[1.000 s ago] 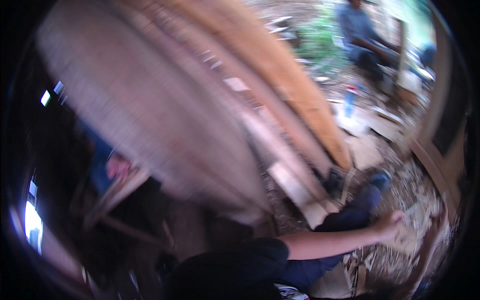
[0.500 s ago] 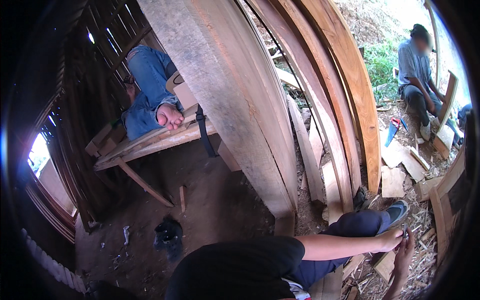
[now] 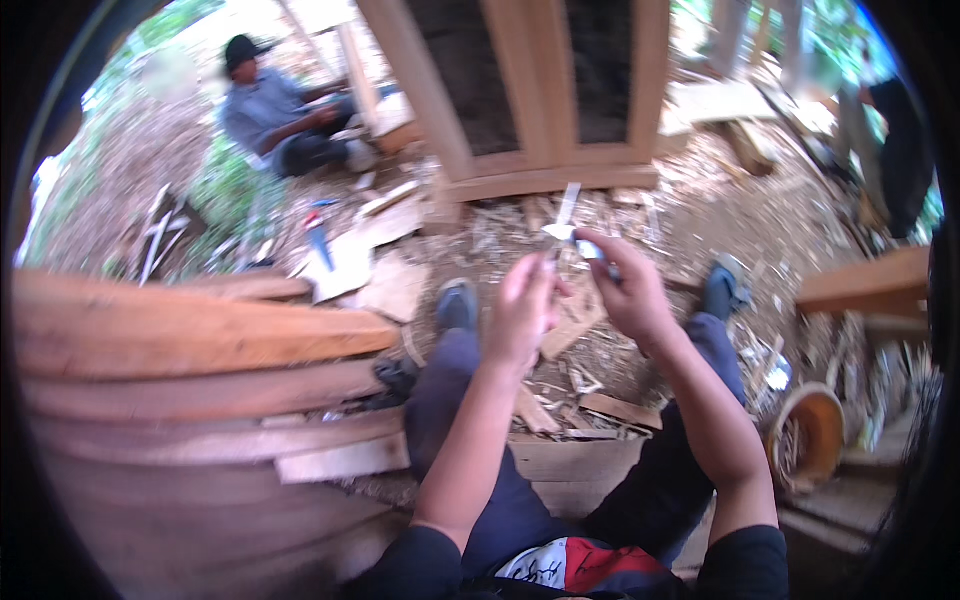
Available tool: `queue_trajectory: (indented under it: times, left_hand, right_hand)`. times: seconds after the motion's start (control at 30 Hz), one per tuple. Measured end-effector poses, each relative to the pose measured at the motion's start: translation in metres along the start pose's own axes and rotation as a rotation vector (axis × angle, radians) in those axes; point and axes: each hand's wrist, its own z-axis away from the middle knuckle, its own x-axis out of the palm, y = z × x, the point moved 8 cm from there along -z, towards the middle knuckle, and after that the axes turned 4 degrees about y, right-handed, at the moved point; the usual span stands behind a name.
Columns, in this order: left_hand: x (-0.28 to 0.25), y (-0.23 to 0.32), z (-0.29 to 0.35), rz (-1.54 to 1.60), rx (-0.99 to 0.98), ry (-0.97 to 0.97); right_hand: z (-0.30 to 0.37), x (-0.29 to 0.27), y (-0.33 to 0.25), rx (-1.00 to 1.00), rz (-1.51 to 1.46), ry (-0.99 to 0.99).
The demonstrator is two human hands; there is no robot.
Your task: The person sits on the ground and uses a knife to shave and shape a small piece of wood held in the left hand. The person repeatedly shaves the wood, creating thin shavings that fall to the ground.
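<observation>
Both my forearms reach forward over my legs, and my hands meet in front of me above the littered ground. My right hand (image 3: 635,290) is closed, thumb and index finger pinching a small pale, shiny object (image 3: 560,232) that motion blur keeps me from naming. Close beside it, my left hand (image 3: 525,312) has its fingers curled together, near a dark bit at the fingertips. Whatever it grips is too small and blurred to name. A pale thin strip shows just beyond the hands; whether it is part of the object, I cannot tell.
Ahead stands a wooden frame (image 3: 535,160) with dark openings. Long planks (image 3: 200,325) are stacked at left. A blue-and-red tool (image 3: 320,240) lies by flat offcuts. One person (image 3: 285,115) sits at far left, another (image 3: 900,150) is at far right. An orange-brown bucket (image 3: 808,440) lies at right.
My view has swung right, from the dark shed and another person's bare foot to the wooden frame. My hands, formerly at the right edge, now appear central, still close together.
</observation>
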Motion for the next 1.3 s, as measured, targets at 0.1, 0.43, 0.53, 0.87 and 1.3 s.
queue_trajectory:
  times: [0.1,0.43,0.53,0.87,1.3]
  left_hand:
    - [0.016,-0.012,0.011,0.009,0.007,-0.004]
    - [0.028,-0.004,0.029,-0.219,0.204,0.02]
    - [0.028,0.001,0.036,-0.193,0.197,0.02]
    - [0.035,-0.017,0.054,-0.122,0.024,-0.004]
    - [0.024,-0.014,0.049,-0.031,-0.005,-0.027]
  right_hand:
    - [0.014,-0.016,-0.013,-0.031,0.094,-0.102]
    - [0.033,-0.017,-0.026,-0.13,0.228,-0.028]
    - [0.03,-0.014,-0.023,-0.156,0.159,0.001]
    - [0.008,-0.064,0.025,0.108,0.087,0.209]
    - [0.023,-0.013,-0.015,0.0,0.0,-0.077]
